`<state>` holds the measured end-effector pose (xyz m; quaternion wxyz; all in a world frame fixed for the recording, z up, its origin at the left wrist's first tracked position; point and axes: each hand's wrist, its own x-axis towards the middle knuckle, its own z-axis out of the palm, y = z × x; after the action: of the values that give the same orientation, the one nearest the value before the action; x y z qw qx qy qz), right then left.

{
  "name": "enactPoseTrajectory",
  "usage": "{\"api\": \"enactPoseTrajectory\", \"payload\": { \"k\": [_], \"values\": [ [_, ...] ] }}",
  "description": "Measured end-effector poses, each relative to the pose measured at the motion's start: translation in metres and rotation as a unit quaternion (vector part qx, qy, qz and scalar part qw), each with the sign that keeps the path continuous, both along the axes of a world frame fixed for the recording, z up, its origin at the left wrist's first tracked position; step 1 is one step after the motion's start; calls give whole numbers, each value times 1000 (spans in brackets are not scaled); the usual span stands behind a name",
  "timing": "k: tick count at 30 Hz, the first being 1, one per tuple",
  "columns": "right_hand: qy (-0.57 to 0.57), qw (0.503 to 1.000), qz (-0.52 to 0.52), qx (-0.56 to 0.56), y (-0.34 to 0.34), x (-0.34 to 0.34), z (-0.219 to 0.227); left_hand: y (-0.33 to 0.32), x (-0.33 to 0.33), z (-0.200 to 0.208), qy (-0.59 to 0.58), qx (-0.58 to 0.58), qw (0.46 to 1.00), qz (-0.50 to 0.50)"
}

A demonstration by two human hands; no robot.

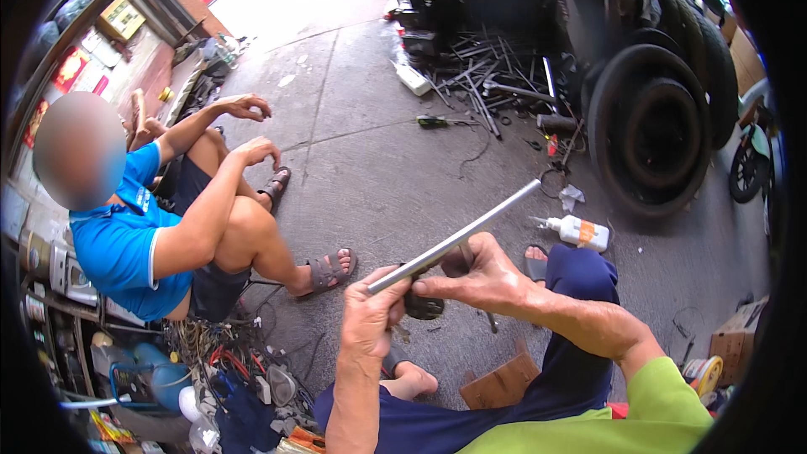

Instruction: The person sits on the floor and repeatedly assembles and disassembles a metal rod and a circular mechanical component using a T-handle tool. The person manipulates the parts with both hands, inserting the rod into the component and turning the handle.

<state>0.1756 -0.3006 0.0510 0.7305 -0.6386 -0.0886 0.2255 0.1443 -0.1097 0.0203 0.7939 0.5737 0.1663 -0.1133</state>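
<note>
A straight silver metal bar (458, 234) slants up to the right over my lap. My left hand (367, 318) is closed around the bar's lower end, thumb against it. Beneath the bar hangs a dark, rounded metal part (424, 307), partly covered by my fingers. My right hand (490, 279) is closed on this dark part, its thumb pressed against it. A thinner metal stem juts down below my right hand. Whether the bar and the dark part are one piece, I cannot tell.
A person in a blue shirt (130, 219) sits close on the left. A white bottle (580, 233) lies on the floor at right, near a black wheel (651, 130). Loose metal rods (487, 76) pile up ahead. Cardboard (502, 381) lies by my legs; cables and clutter (244, 370) fill the lower left.
</note>
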Motion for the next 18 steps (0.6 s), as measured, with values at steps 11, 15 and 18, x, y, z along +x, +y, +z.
{"api": "enactPoseTrajectory", "payload": {
  "k": [11,15,18],
  "values": [
    [-88,991,-68,-68,0,-11,-15,-12,7,6,26,-61,993,-93],
    [-85,990,-57,-94,-6,-13,-11,-15,6,4,48,-41,992,-106],
    [-108,988,-62,-87,-8,-13,-14,-16,4,5,19,-16,991,-129]
  ]
}}
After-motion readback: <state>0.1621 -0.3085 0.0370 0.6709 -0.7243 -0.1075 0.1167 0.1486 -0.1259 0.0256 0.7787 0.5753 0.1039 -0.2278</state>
